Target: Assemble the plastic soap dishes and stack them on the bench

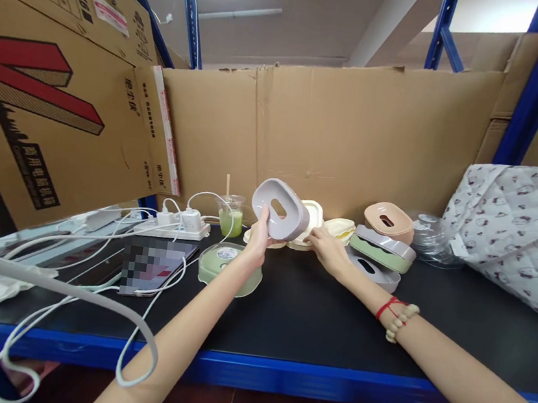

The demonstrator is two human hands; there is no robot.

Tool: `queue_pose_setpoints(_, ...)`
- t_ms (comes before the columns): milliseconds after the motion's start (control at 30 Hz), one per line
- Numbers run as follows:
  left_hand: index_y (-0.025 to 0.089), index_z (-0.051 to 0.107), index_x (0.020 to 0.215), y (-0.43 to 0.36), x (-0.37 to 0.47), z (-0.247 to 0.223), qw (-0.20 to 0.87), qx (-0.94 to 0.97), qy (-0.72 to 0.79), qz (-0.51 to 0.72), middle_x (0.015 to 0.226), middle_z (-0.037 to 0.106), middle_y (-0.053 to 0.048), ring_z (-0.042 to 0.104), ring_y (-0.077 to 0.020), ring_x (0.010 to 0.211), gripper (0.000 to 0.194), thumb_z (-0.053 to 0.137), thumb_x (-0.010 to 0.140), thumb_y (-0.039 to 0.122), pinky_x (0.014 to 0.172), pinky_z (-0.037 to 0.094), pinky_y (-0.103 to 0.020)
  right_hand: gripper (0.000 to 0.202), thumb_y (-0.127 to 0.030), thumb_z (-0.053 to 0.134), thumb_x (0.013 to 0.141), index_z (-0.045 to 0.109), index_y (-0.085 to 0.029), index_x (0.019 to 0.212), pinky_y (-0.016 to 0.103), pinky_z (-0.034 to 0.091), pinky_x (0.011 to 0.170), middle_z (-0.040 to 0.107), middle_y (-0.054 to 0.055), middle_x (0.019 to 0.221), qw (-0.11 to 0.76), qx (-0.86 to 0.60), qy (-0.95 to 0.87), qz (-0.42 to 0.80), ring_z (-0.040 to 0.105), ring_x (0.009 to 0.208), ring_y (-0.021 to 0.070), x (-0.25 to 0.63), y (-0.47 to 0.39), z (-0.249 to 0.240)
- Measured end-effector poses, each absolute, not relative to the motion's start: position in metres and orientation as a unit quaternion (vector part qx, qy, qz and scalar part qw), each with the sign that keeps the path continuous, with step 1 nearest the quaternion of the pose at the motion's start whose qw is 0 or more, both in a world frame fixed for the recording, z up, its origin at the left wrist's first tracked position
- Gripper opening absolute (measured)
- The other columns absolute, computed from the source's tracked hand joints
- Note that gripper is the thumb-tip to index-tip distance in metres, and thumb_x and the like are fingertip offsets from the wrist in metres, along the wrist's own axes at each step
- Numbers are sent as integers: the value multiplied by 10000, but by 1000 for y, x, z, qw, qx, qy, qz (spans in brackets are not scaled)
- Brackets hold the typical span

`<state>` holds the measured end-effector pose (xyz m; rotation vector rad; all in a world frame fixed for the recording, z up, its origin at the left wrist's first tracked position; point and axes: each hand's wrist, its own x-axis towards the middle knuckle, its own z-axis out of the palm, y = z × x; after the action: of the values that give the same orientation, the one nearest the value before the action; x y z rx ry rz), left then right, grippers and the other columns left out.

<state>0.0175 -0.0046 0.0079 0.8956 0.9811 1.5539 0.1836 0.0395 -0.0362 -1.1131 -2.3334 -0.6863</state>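
My left hand point(258, 239) is closed round the edge of a pale grey oval plastic lid point(293, 221) with an oval slot, held tilted above the table. Further right, my right hand point(327, 246) has its fingers bent together at the edge of a cream plastic box part point(314, 216). Another cream piece point(341, 228) lies just behind that hand. Below my left forearm sits a green slotted lid point(217, 260) with a clear rim and a round sticker. By my right wrist are stacked a peach lid point(389, 219), a grey-and-green piece point(383, 249) and a grey slotted lid point(372, 273).
A cup of green drink point(231, 216) with a straw stands by a power strip point(172, 227) and loose white cables. A tablet-like device point(158, 266) lies at left. Clear plastic parts point(428, 237) and a patterned quilted bag point(521, 226) are at right; cardboard point(356, 134) walls the back.
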Motion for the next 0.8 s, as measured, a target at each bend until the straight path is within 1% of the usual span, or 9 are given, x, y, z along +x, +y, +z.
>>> queue_pose_setpoints(167,204,626,1006,-1,18,6,524,331,394,678,1005,702,-59,630,-199,1003,294,435,899,400,782,525,-260,223,-158,426,894,644,-206,892,280,501,617,632,86,878,395,-325,-823,-249,586,861,193,186,25,-29)
queue_pose_setpoints(333,181,621,1000,-5,19,12,596,307,341,659,917,714,-54,658,-184,897,286,430,906,371,730,531,-260,282,-166,402,899,661,-265,845,399,507,841,613,75,1085,468,-240,-824,-212,521,1112,223,181,18,-25)
queue_pose_setpoints(400,171,628,958,-7,18,15,606,291,329,663,848,712,-40,663,-158,811,257,445,902,342,689,525,-235,249,-208,425,890,664,-267,852,433,500,878,583,79,1141,511,-236,-815,-137,491,1162,237,177,17,-27)
queue_pose_setpoints(467,166,631,902,-7,19,16,599,274,330,676,774,699,-21,653,-126,718,208,469,894,297,649,512,-205,214,-298,458,874,645,-257,969,425,530,843,540,96,1197,560,-266,-785,-4,508,1146,243,171,13,-28)
queue_pose_setpoints(533,162,632,848,-7,20,14,586,278,344,679,718,682,-10,632,-113,644,167,502,873,265,620,500,-202,364,-397,481,847,548,-255,1175,383,574,740,488,114,1266,592,-322,-722,161,550,1094,241,164,8,-28)
queue_pose_setpoints(600,160,640,809,-6,21,10,564,325,362,667,689,668,-5,612,-117,605,124,577,820,267,604,487,-218,569,-448,532,799,404,-261,1320,325,590,622,473,125,1296,587,-368,-653,306,597,1016,230,157,2,-26)
queue_pose_setpoints(633,159,645,793,-6,22,8,550,357,368,660,684,664,-4,605,-121,603,122,630,776,278,606,480,-224,640,-448,576,765,373,-253,1339,299,585,570,501,126,1271,576,-383,-629,356,618,964,224,155,-1,-24)
queue_pose_setpoints(700,157,655,763,-5,23,3,522,413,369,649,687,660,-4,600,-131,631,194,727,665,308,626,465,-231,663,-410,653,703,420,-211,1291,262,563,488,598,115,1134,552,-403,-602,414,647,854,212,151,-6,-21)
queue_pose_setpoints(800,158,655,740,-3,24,-1,508,443,365,642,701,655,-10,597,-152,677,328,788,535,377,651,450,-250,469,-358,682,677,551,-178,1089,242,533,438,668,63,872,539,-410,-587,443,652,726,192,152,-7,-16)
